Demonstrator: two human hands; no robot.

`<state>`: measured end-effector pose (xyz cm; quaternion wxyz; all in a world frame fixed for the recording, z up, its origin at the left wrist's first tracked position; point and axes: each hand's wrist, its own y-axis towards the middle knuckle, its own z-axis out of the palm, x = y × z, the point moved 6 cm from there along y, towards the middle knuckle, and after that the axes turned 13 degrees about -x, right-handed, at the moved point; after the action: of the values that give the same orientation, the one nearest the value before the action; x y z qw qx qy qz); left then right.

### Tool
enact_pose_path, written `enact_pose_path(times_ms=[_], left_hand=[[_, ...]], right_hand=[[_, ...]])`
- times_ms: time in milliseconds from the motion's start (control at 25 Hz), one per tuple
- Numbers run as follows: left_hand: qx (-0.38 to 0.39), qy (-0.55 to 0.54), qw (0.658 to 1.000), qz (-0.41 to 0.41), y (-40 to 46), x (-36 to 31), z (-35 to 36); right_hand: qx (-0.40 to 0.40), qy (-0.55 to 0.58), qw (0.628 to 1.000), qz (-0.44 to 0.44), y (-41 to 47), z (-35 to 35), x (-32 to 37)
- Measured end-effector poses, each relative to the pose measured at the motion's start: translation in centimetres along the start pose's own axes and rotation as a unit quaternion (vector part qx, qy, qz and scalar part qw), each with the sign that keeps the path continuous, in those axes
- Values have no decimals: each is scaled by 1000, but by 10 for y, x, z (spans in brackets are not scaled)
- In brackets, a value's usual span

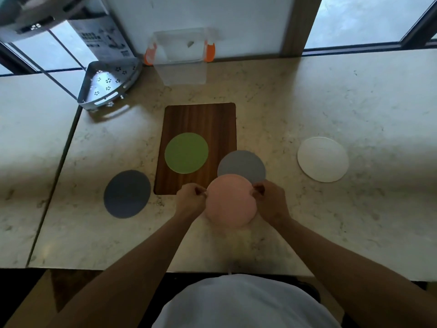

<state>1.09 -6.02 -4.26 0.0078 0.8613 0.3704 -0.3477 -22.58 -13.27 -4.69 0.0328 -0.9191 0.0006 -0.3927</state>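
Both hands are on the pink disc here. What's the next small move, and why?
Probably ease the pink disc forward and lay it flat on the light grey disc. The left hand and right hand pinch its opposite edges, and it overlaps the grey one's near edge, so that looks like the closest resting spot.

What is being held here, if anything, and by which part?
The pink round mat, pinched at opposite edges: the left hand on its left edge, the right hand on its right edge.
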Motion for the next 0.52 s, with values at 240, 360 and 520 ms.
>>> enact_pose_path(times_ms=[240,360,520], left_hand=[[27,-49,998,-13,44,-35,26],[33,-53,998,-21,61,-41,41],[32,-49,998,-23,71,-45,53]], right_hand=[[-27,-36,999,11,62,-7,-5],[-21,-44,999,13,83,-3,-11],[-17,-48,998,24,98,3,-17]])
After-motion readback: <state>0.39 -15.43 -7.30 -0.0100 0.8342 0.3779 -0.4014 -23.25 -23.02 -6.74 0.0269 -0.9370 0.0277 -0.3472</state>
